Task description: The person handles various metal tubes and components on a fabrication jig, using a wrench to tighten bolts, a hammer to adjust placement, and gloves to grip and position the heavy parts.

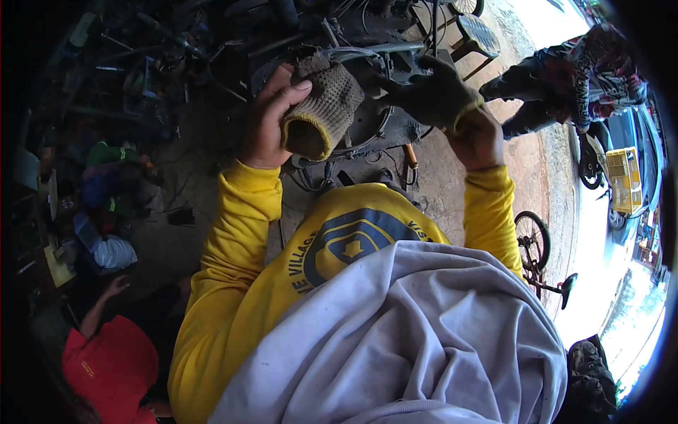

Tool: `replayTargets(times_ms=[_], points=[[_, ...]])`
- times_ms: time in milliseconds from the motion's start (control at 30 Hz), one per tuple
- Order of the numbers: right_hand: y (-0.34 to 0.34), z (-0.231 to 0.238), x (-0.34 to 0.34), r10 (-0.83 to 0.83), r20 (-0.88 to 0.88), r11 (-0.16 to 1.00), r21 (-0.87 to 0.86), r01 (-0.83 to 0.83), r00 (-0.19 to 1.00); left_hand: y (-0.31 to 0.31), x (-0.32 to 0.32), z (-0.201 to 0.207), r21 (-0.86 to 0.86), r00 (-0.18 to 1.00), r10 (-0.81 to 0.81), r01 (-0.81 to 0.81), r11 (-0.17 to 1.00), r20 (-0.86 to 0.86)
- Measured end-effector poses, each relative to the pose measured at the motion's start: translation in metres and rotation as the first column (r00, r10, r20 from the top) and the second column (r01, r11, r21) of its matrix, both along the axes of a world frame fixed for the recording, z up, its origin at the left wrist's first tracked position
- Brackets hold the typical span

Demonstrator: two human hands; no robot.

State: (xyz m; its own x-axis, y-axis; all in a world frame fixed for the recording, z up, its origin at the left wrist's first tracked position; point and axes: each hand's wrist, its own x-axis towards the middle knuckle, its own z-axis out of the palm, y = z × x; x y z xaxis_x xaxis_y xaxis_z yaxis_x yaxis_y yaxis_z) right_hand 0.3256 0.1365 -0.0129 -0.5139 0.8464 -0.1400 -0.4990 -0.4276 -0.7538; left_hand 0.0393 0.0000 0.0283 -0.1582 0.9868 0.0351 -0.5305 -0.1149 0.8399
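Observation:
My left hand grips a grey-brown knitted work glove, with the thumb lying over its side and the other fingers mostly behind it. The glove's yellow-edged cuff opening faces back toward my body. On the right, my right hand is closed at the yellow-edged cuff of a second, darker work glove. That glove's fingers stretch left toward the first one. Whether any of my right fingers are inside it, I cannot tell. The two gloves are apart, held above a dark, cluttered work area.
Beneath the gloves lie a round metal rim, a pale tube and an orange-handled tool. A plastic stool and a person are at upper right. A bicycle stands right. Another person in a red shirt is lower left.

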Motion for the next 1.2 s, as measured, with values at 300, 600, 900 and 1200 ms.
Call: replayTargets(times_ms=[300,600,900,1200], points=[[0.001,0.024,-0.005,0.017,0.479,0.928,0.319,-0.192,0.878,0.05,0.04,-0.006,-0.093,0.991,0.008,0.005,0.996,0.136],[0.065,-0.011,0.033,-0.198,0.668,0.667,0.628,-0.4,0.718,0.158,0.142,-0.059,-0.303,0.963,-0.206,0.147,0.942,-0.173],[0.118,-0.075,0.05,-0.106,0.683,0.869,0.417,-0.267,0.722,0.167,0.164,-0.059,0.373,0.161,0.379,-0.066,0.925,-0.911],[0.107,-0.044,0.041,0.086,0.372,0.977,0.15,-0.151,0.924,0.173,0.164,-0.086,-0.26,-0.168,-0.259,-0.016,0.966,-0.951]])
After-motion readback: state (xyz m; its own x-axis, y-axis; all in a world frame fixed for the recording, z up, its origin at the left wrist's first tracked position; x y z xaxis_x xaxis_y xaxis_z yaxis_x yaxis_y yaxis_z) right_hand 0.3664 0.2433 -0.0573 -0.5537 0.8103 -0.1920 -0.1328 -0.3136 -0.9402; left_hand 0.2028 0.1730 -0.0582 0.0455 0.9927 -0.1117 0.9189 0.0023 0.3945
